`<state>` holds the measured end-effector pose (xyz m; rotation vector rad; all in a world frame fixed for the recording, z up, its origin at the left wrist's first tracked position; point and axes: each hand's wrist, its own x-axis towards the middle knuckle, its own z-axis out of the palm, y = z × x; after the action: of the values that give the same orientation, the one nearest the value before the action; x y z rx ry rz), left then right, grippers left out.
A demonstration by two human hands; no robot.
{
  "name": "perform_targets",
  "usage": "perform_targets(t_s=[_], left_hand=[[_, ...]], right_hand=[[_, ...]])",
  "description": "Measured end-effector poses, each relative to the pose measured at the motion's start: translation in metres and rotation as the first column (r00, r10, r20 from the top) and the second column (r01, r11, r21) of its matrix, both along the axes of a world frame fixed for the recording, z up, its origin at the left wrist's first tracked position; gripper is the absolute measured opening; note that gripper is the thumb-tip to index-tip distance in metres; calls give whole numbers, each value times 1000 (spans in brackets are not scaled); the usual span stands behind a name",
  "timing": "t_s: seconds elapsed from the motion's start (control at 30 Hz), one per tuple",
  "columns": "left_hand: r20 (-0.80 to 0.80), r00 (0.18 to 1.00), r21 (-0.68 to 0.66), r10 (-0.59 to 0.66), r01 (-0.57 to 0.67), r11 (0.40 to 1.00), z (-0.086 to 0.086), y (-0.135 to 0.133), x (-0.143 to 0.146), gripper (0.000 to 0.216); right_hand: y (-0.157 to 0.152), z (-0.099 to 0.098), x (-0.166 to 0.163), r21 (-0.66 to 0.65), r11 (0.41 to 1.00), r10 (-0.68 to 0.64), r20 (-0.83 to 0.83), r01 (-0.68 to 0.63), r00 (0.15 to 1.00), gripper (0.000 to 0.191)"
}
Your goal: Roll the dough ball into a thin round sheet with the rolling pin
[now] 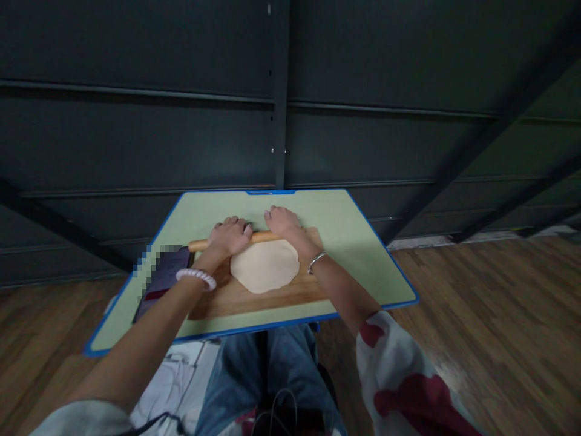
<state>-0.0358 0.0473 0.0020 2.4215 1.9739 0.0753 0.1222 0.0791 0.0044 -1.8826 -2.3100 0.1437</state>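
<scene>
A flat round of pale dough (265, 266) lies on a wooden board (254, 297) set on a light green table with a blue rim (363, 242). A wooden rolling pin (197, 244) lies across the dough's far edge. My left hand (231, 235) presses down on the pin's left part, fingers curled over it. My right hand (282, 221) rests on the pin's right part, fingers bent over it too. A pale bead bracelet circles my left wrist, a metal bangle my right.
A dark purple flat object (166, 275), partly blurred out, lies on the table left of the board. A dark metal wall stands right behind the table. Wooden floor spreads to both sides. My legs in jeans are under the table's near edge.
</scene>
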Motion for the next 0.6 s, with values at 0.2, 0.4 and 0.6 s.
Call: perform_targets(t_s=[0.2,0.4,0.6], left_hand=[[25,1000,64,-13,11,998,-1,-40,4,54],[-10,997,195,-78,79,978,-5,-108,16,62],[3,999,229,-38,36,973,-6,-154,33,55]], right_hand=[[-31,-5,6,115,990,80,31,-83,996,44],[-66,-4,19,187,955,216,103,-232,971,39],[-72,-5,23,212,951,219,47,-223,975,31]])
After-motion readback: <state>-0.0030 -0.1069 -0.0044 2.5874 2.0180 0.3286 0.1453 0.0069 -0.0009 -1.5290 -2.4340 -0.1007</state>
